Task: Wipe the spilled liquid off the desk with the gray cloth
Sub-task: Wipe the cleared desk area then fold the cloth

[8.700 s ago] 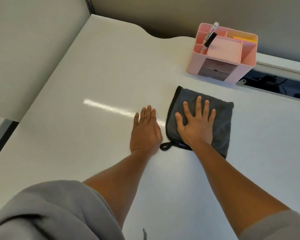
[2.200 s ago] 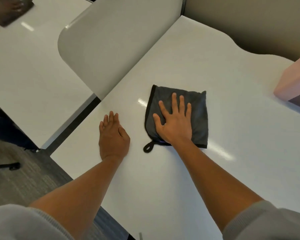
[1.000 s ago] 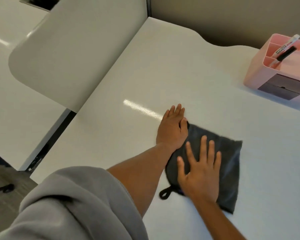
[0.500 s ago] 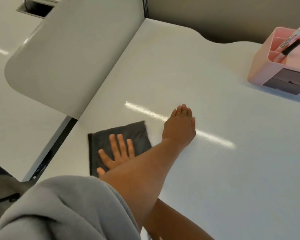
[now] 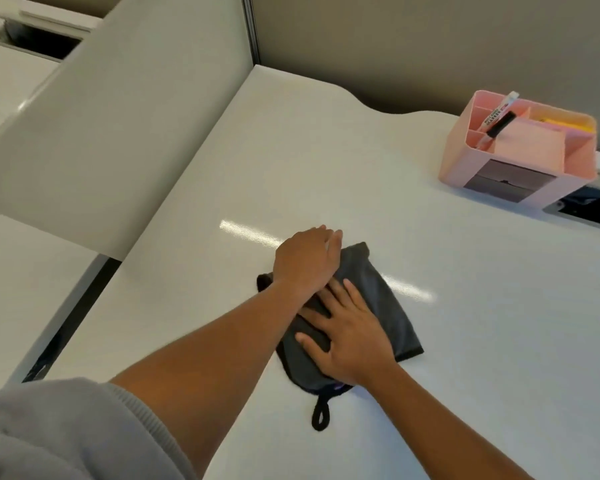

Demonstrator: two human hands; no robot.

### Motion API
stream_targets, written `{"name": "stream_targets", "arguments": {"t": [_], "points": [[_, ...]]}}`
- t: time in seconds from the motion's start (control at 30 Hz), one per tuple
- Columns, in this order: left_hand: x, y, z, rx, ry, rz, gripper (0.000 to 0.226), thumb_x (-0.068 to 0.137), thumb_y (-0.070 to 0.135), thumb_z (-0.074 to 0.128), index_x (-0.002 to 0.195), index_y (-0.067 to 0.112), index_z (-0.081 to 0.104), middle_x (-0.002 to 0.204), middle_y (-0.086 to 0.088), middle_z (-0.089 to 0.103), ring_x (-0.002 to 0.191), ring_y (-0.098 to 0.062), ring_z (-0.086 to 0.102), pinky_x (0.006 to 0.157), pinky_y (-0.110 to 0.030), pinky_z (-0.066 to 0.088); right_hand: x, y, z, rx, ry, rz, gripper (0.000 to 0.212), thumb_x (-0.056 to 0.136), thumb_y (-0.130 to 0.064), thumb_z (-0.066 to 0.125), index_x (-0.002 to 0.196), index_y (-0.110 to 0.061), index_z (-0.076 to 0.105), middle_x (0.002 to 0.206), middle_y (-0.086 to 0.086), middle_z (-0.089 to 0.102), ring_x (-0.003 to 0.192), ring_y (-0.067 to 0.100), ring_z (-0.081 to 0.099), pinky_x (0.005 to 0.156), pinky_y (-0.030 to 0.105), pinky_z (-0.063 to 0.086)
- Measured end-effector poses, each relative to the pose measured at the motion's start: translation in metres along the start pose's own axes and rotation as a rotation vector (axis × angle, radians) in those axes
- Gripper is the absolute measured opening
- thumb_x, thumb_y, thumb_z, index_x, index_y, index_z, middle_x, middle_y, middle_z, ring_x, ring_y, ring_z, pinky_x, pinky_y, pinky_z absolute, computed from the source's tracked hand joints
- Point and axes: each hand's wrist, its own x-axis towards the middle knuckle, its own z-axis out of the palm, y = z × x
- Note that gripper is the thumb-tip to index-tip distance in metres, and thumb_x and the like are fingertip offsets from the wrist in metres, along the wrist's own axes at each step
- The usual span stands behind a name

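Note:
The gray cloth (image 5: 385, 306) lies folded on the white desk (image 5: 326, 168), a little nearer than its middle, with its black hanging loop (image 5: 320, 415) pointing toward me. My right hand (image 5: 350, 337) presses flat on the cloth, fingers spread. My left hand (image 5: 305, 263) rests palm down over the cloth's far left corner, its forearm crossing above the right hand's fingertips. I see no liquid on the desk, only a bright streak of reflected light.
A pink desk organizer (image 5: 520, 157) with a marker (image 5: 497, 121) in it stands at the back right, beside a dark cable slot (image 5: 589, 206). A pale divider panel (image 5: 118, 133) borders the desk's left side, above a dark gap (image 5: 77, 306).
Half a second ago the cloth and my right hand were at the desk's left edge, under my left arm. They have swept right to the middle, and my left hand now lies on the cloth's corner.

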Motion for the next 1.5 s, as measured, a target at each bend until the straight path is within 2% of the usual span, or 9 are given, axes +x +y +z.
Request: {"name": "stream_targets", "arguments": {"t": [0.07, 0.13, 0.3, 0.67, 0.8, 1.07, 1.27, 1.37, 1.5], "points": [[-0.018, -0.011, 0.005, -0.028, 0.084, 0.063, 0.045, 0.102, 0.044, 0.030, 0.131, 0.024, 0.058, 0.139, 0.003, 0.056, 0.132, -0.017, 0.046, 0.108, -0.035, 0.037, 0.017, 0.044, -0.030, -0.071, 0.122, 0.221, 0.051, 0.101, -0.061, 0.032, 0.146, -0.043, 0.044, 0.166, -0.002, 0.023, 0.156, 0.018, 0.008, 0.125, 0.048, 0.012], [-0.038, -0.023, 0.014, -0.019, 0.115, 0.131, 0.046, 0.103, 0.036, 0.033, 0.146, 0.020, 0.043, 0.153, 0.001, 0.038, 0.144, -0.016, 0.028, 0.119, -0.036, 0.021, 0.031, 0.066, -0.040, -0.085, 0.128, 0.300, 0.053, 0.100, -0.060, 0.032, 0.149, -0.042, 0.041, 0.167, -0.001, 0.019, 0.156, 0.021, 0.010, 0.125, 0.049, 0.013], [-0.068, -0.047, 0.035, 0.104, 0.100, 0.118, 0.050, 0.104, 0.027, 0.027, 0.152, 0.012, 0.029, 0.159, -0.004, 0.025, 0.149, -0.017, 0.012, 0.122, -0.037, 0.010, 0.057, 0.097, -0.045, -0.136, 0.174, 0.528, 0.058, 0.099, -0.063, 0.026, 0.152, -0.041, 0.035, 0.169, 0.001, 0.013, 0.156, 0.023, 0.007, 0.126, 0.046, 0.005], [-0.069, -0.046, 0.036, 0.097, 0.102, 0.101, 0.051, 0.103, 0.024, 0.026, 0.152, 0.011, 0.026, 0.160, -0.001, 0.021, 0.149, -0.013, 0.009, 0.122, -0.035, 0.008, -0.009, 0.104, -0.045, -0.134, 0.207, 0.769, 0.063, 0.099, -0.065, 0.017, 0.155, -0.038, 0.030, 0.169, 0.001, 0.009, 0.156, 0.023, 0.003, 0.126, 0.048, 0.004], [-0.068, -0.041, 0.039, 0.132, 0.107, 0.091, 0.052, 0.102, 0.023, 0.025, 0.152, 0.009, 0.025, 0.160, -0.004, 0.020, 0.149, -0.016, 0.009, 0.122, -0.036, 0.006, 0.016, 0.098, -0.045, -0.149, 0.196, 0.888, 0.070, 0.096, -0.067, 0.014, 0.157, -0.035, 0.025, 0.169, 0.008, 0.003, 0.156, 0.030, -0.002, 0.125, 0.054, 0.001], [-0.068, -0.039, 0.037, 0.190, 0.078, 0.088, 0.052, 0.103, 0.022, 0.027, 0.152, 0.006, 0.024, 0.160, -0.007, 0.022, 0.149, -0.018, 0.011, 0.122, -0.036, 0.007, 0.024, 0.076, -0.034, -0.138, 0.138, 0.559, 0.066, 0.097, -0.068, 0.017, 0.156, -0.040, 0.026, 0.169, 0.005, 0.003, 0.156, 0.027, -0.003, 0.125, 0.051, -0.001], [-0.068, -0.033, 0.039, 0.173, 0.063, 0.012, 0.052, 0.103, 0.022, 0.025, 0.152, 0.008, 0.023, 0.161, -0.006, 0.019, 0.149, -0.019, 0.010, 0.122, -0.035, 0.002, -0.022, 0.096, -0.040, -0.106, 0.195, 0.649, 0.062, 0.098, -0.067, 0.019, 0.153, -0.042, 0.030, 0.169, 0.003, 0.010, 0.156, 0.025, 0.002, 0.126, 0.049, 0.001], [-0.070, -0.006, 0.041, 0.141, 0.093, -0.032, 0.050, 0.103, 0.022, 0.025, 0.150, 0.005, 0.030, 0.158, -0.010, 0.028, 0.148, -0.023, 0.017, 0.122, -0.038, 0.004, -0.052, 0.112, -0.049, -0.101, 0.203, 0.708, 0.061, 0.098, -0.066, 0.020, 0.153, -0.042, 0.031, 0.169, 0.003, 0.009, 0.156, 0.025, 0.002, 0.126, 0.049, 0.001], [-0.080, 0.055, 0.050, -0.057, 0.112, -0.016, 0.044, 0.103, 0.027, 0.035, 0.145, 0.019, 0.043, 0.153, 0.004, 0.039, 0.142, -0.014, 0.033, 0.114, -0.030, 0.025, -0.086, 0.135, -0.067, -0.057, 0.115, 0.744, 0.062, 0.099, -0.066, 0.022, 0.155, -0.042, 0.025, 0.170, 0.001, 0.002, 0.156, 0.024, -0.004, 0.126, 0.047, -0.004]]}}
